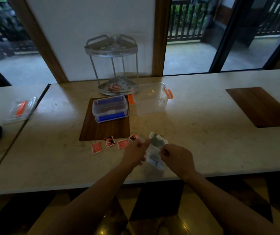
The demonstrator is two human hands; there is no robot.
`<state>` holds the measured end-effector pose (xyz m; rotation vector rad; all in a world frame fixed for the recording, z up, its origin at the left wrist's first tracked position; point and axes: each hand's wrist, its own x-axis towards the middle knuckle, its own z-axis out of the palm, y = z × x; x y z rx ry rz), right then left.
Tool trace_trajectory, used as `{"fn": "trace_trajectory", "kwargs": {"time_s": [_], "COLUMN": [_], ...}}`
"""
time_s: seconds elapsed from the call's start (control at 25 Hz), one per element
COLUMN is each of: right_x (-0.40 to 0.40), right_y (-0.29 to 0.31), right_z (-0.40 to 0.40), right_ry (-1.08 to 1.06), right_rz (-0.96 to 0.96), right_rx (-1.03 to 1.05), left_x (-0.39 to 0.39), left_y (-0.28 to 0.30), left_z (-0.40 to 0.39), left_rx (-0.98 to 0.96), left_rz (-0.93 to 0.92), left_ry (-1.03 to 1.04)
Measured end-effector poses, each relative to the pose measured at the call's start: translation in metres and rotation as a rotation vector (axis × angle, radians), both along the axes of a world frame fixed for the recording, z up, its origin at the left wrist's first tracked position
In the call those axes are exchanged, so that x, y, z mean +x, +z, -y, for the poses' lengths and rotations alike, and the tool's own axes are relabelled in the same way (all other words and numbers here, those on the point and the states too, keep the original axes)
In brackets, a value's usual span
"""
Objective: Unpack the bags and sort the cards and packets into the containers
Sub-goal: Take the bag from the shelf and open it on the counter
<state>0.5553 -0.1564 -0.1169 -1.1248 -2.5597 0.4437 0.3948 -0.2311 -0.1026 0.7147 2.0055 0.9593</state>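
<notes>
Both hands pinch the limp, crinkly clear plastic bag (155, 160): the left hand (136, 152) and right hand (176, 156) are closed on its mouth edges, the likely best hold while the light, stiff grey-and-white cards (157, 139) slide out.

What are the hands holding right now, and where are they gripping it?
Both hands, left and right, hold a clear plastic bag of cards at its upper opening, one on each side.

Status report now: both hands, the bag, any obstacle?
Left hand and right hand both gripping clear bag. Four red packets loose on table. No obstacle.

Red packets (109, 144); orange-latched clear container (150, 100); blue-latched box (110, 108).
</notes>
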Motion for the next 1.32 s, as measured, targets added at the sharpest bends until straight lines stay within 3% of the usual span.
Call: {"fn": "trace_trajectory", "kwargs": {"time_s": [0.12, 0.24, 0.32, 0.44, 0.68, 1.0, 1.32], "right_x": [-0.005, -0.006, -0.007, -0.011, -0.028, -0.032, -0.042], "right_y": [-0.002, 0.003, 0.010, 0.019, 0.030, 0.031, 0.033], "right_z": [0.013, 0.017, 0.017, 0.011, 0.002, -0.004, 0.003], "right_ry": [0.059, 0.078, 0.078, 0.029, 0.106, -0.047, -0.018], "right_rz": [0.006, 0.044, 0.056, -0.094, -0.053, -0.145, -0.105], "right_rx": [0.030, -0.072, -0.246, -0.507, -0.639, -1.024, -0.910], "left_x": [0.006, 0.001, -0.004, -0.011, -0.018, -0.029, -0.031], "left_y": [0.010, 0.009, 0.007, 0.008, 0.006, 0.001, 0.009], "left_z": [0.001, 0.005, 0.007, 0.009, 0.010, 0.018, 0.007], "left_rx": [-0.099, -0.095, -0.079, -0.055, -0.047, 0.009, -0.067], "left_rz": [0.223, 0.213, 0.188, 0.140, 0.077, 0.115, -0.032], "left_ry": [-0.043, -0.061, -0.088, -0.153, -0.302, -0.324, -0.518]}}
